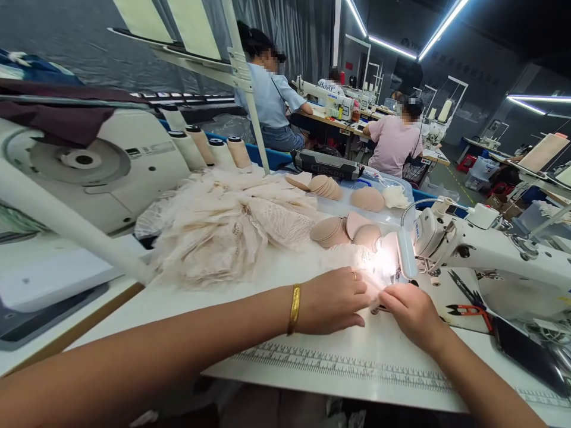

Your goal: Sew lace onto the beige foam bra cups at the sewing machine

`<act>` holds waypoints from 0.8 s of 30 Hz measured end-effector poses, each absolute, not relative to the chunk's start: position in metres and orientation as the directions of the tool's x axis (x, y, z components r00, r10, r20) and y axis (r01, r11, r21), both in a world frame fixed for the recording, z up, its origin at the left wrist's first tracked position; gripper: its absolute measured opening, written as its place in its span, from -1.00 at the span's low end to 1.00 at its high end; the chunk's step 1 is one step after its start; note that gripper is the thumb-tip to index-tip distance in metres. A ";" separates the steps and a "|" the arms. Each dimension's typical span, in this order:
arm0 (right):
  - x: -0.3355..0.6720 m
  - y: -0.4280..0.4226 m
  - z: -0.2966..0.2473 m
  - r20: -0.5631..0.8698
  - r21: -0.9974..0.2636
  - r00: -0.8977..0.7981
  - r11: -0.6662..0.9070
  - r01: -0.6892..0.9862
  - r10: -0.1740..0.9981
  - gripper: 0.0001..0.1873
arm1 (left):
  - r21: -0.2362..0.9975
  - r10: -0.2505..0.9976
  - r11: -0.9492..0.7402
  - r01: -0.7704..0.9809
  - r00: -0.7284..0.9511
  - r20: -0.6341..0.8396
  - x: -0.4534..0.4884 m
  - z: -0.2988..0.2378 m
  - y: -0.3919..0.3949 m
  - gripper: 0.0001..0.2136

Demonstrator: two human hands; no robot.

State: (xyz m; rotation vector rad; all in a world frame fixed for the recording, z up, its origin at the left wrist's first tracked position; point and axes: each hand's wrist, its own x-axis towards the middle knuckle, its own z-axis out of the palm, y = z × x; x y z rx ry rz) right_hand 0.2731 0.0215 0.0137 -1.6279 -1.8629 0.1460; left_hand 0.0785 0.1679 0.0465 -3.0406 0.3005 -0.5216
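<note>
Sheer fabric (371,282), head view: on the worktop (379,342), lit brightly, just left of the sewing machine (450,241) and near its needle area; edges lost in glare. Left hand (332,300), gold bracelet at wrist, lies palm down on the fabric's left side; fingers touch it, cannot tell if they pinch. Right hand (413,312) in front of the sewing machine, fingers pinching the fabric's near right edge. Lamp (405,254) at the machine's left end. Round beige pieces (332,232) stacked left of the machine; lace pile (227,232) farther left, thread cones (218,151) behind the pile. Orange-handled snips (468,310) in front of the machine, black phone (526,353) nearer. Ruler strip (348,367) along the front edge. Co-workers sit beyond the machine.
</note>
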 end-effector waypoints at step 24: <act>0.311 0.004 0.005 0.418 -0.189 -0.264 0.367 0.911 0.870 -0.66 | -0.100 -0.170 -0.985 -0.138 0.846 0.506 0.131 -0.001 0.174 -0.82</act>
